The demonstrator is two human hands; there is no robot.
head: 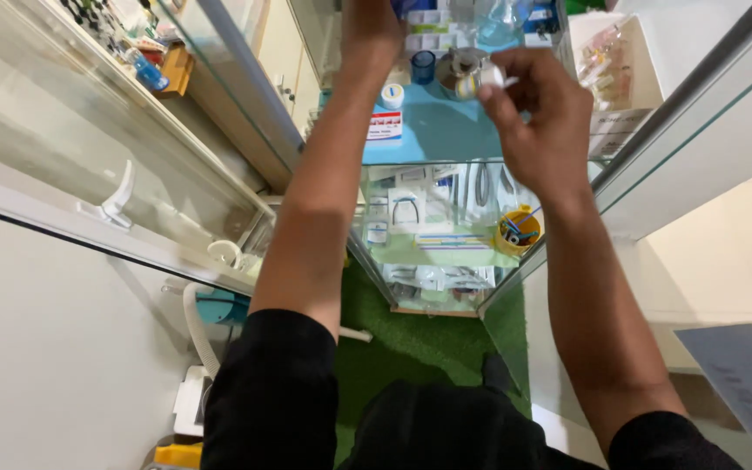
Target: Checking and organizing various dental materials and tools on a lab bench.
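Note:
Both my arms reach into an open glass display cabinet with several shelves. My right hand (537, 113) pinches a small white object (489, 77) over the blue-lined shelf (437, 135), beside a round metal container (461, 71). My left hand (372, 30) stretches further back toward white boxes (428, 30) at the top edge; its fingers are cut off by the frame. A small white roll (392, 95) and a dark blue cup (423, 66) sit between the hands.
The glass door (124, 148) with a white handle (117, 202) stands open at left. Lower shelves hold packaged tools (406, 209) and a yellow cup (517, 231) of small items. Green turf (411, 339) covers the floor below. A white cabinet panel (45, 348) sits at left.

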